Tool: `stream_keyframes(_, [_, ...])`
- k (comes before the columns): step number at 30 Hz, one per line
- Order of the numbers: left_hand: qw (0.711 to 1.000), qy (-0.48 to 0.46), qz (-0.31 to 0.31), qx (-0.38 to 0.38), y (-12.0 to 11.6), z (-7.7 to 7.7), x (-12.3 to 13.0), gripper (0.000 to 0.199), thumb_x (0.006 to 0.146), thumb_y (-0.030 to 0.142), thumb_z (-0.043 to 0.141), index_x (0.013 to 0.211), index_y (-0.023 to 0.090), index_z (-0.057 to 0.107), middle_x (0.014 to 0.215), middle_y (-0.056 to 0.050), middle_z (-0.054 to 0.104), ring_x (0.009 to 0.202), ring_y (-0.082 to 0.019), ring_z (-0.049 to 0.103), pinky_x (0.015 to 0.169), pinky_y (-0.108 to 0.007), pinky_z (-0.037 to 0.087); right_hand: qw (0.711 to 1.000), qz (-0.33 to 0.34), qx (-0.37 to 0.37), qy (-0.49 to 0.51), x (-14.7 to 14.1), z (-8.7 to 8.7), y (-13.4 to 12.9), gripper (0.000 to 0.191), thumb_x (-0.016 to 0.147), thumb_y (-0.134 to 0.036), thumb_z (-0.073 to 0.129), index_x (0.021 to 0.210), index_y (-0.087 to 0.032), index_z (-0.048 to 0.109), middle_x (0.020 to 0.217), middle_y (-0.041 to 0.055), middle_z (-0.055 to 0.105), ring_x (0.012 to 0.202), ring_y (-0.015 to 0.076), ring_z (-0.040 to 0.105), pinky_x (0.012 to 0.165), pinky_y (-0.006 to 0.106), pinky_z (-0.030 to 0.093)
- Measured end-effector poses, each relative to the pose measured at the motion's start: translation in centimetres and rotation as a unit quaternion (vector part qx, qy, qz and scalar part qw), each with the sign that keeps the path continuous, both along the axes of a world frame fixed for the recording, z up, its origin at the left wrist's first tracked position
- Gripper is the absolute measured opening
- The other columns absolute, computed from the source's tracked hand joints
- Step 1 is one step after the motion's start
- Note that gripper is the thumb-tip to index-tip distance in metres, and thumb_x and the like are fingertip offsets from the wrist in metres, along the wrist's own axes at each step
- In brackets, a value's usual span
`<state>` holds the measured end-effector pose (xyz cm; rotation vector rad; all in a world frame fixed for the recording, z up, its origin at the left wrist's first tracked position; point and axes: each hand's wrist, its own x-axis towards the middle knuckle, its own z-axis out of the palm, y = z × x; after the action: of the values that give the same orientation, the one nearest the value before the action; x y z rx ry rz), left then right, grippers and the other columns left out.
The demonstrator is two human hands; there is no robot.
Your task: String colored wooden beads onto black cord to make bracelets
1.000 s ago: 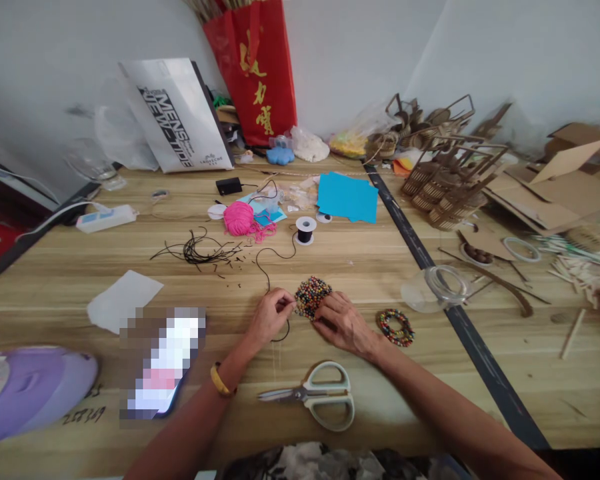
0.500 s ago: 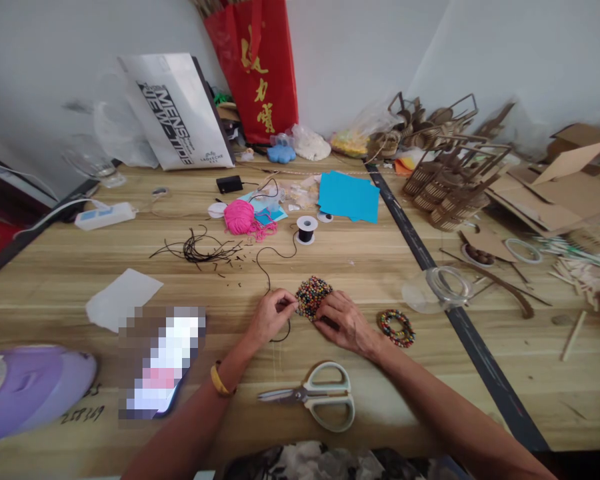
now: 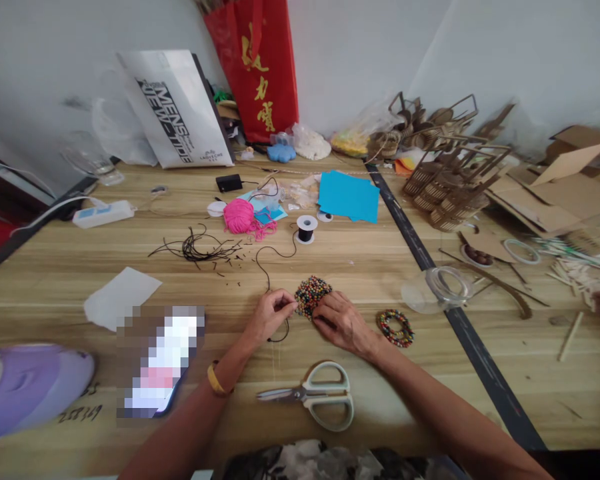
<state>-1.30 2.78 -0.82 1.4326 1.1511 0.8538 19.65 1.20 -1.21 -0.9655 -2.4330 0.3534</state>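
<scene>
Looks like one beaded coil (image 3: 405, 336) is done, with loose beads (image 3: 311, 293) left piled between left hand (image 3: 271, 316), pinching what seems black cord (image 3: 258, 259), and right hand (image 3: 347, 325), fingers curled, can't tell if gripping.

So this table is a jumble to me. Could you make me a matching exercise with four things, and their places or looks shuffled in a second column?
Things:
1. Scissors
2. Bead heap
3. Beaded ring
4. Spool

Places and looks:
A. White ends, wound with black cord
B. Between the left hand and the right hand
C. Pale handles, blades pointing left in the picture
D. Many-coloured, lying to the right of the right hand

Right pairs: 1-C, 2-B, 3-D, 4-A.
</scene>
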Motion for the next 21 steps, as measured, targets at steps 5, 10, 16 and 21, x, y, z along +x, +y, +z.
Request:
stream_keyframes(5, [1.000, 0.000, -0.002, 0.000, -0.1, 0.2, 0.0, 0.018, 0.074, 0.030, 0.061, 0.069, 0.014, 0.058, 0.060, 0.001, 0.055, 0.057, -0.010, 0.049, 0.056, -0.021, 0.039, 1.000, -0.007, 0.003, -0.001, -0.1, -0.2, 0.0, 0.008, 0.087, -0.018, 0.052, 0.086, -0.018, 0.060, 0.082, 0.0066, 0.058, 0.085, 0.0197, 0.050, 0.079, 0.033, 0.039])
stream_keyframes(10, [1.000, 0.000, -0.004, 0.004, 0.0, 0.0, 0.0, 0.016, 0.073, 0.029, 0.062, 0.069, 0.014, 0.059, 0.061, 0.001, 0.056, 0.057, -0.010, 0.049, 0.056, -0.021, 0.039, 1.000, -0.016, 0.013, -0.019, -0.2, -0.1, 0.0, 0.010, 0.088, -0.017, 0.051, 0.085, -0.018, 0.060, 0.081, 0.0066, 0.057, 0.082, 0.0197, 0.049, 0.077, 0.033, 0.039])
stream_keyframes(16, [0.998, -0.040, -0.007, -0.045, 0.3, 0.0, -0.3, 0.019, 0.071, 0.031, 0.064, 0.069, 0.014, 0.057, 0.059, 0.002, 0.055, 0.055, -0.010, 0.049, 0.056, -0.021, 0.040, 0.997, -0.028, 0.031, -0.068, -0.6, 0.2, -0.2, 0.011, 0.088, -0.017, 0.050, 0.083, -0.017, 0.060, 0.079, 0.0064, 0.056, 0.082, 0.0203, 0.047, 0.077, 0.033, 0.037])
stream_keyframes(21, [0.994, -0.069, -0.013, -0.087, 0.4, 1.1, -0.9, 0.020, 0.070, 0.032, 0.065, 0.069, 0.013, 0.058, 0.061, 0.001, 0.057, 0.059, -0.011, 0.052, 0.060, -0.023, 0.043, 0.994, -0.042, 0.038, -0.098, -0.8, 0.1, -0.3, 0.010, 0.088, -0.018, 0.051, 0.082, -0.018, 0.059, 0.080, 0.0065, 0.056, 0.081, 0.0209, 0.047, 0.076, 0.034, 0.036])
